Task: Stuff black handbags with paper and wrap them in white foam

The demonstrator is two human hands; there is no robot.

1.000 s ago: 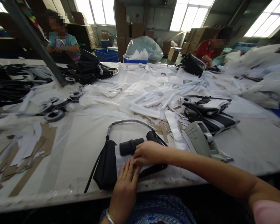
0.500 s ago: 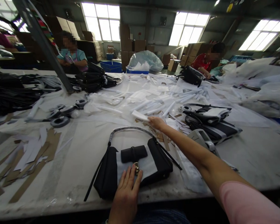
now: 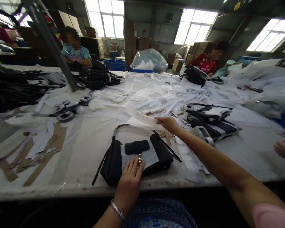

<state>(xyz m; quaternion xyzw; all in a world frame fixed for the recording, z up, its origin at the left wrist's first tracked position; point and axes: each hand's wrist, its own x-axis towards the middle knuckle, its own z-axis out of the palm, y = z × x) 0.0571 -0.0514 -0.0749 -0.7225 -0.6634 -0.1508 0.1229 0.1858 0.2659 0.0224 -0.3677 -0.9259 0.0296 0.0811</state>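
Head view, left hand: the left hand (image 3: pixel 129 183) lies flat, fingers spread and holding nothing, on the white paper across the black bag (image 3: pixel 137 156), fingertips beside its metal clasp (image 3: pixel 139 159)
Head view, right hand: the right hand (image 3: pixel 169 123) pinches a white paper strip (image 3: pixel 144 118) beyond the bag
Head view, bag: at the near edge of the table (image 3: pixel 85 148), strap looped behind
Head view, surroundings: tape dispenser (image 3: pixel 203 134) just right of the arm; tape rolls (image 3: pixel 66 116) far left

A bag-making workshop: a long bench (image 3: pixel 85 148) strewn with paper strips (image 3: pixel 154 104), black handbags (image 3: pixel 97 76) at eleven o'clock, stacked cartons (image 3: pixel 133 41) at twelve, co-workers seated behind.
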